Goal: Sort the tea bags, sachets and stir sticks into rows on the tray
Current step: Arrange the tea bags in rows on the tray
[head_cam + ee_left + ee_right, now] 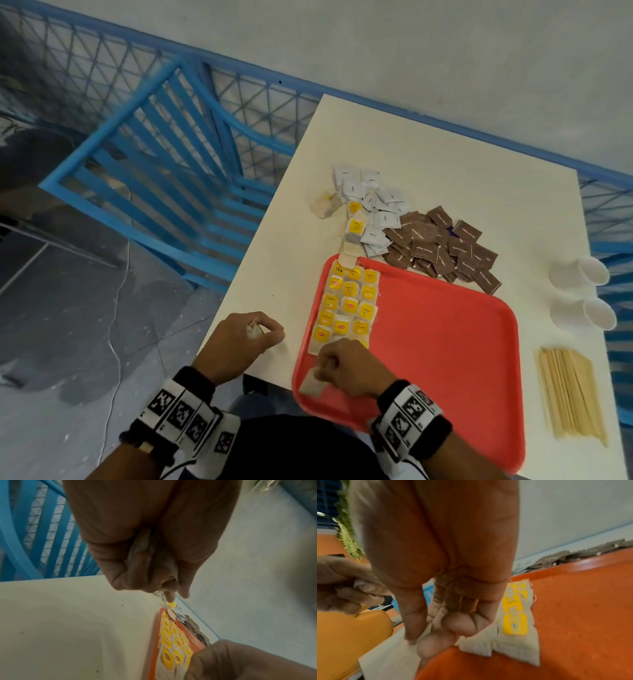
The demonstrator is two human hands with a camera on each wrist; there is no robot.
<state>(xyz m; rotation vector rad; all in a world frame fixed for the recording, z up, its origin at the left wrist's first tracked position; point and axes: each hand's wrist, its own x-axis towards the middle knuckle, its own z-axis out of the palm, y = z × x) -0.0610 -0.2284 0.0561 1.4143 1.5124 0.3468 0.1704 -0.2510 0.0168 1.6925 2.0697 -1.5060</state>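
Observation:
A red tray (445, 342) lies on the white table (445, 164). Rows of tea bags with yellow tags (347, 305) fill the tray's left side. My right hand (342, 366) pinches one tea bag (312, 383) over the tray's near left corner, below those rows; the right wrist view shows this bag (399, 660) under my thumb. My left hand (246, 337) hovers left of the tray and grips crumpled tea bags (142, 550) in curled fingers. Loose tea bags (354, 229), white sachets (376, 205), brown sachets (442, 250) and stir sticks (568, 394) lie off the tray.
Two white paper cups (582, 294) lie on their sides at the table's right edge. A blue slatted chair (164, 171) stands left of the table, with a blue mesh fence (85, 61) behind it.

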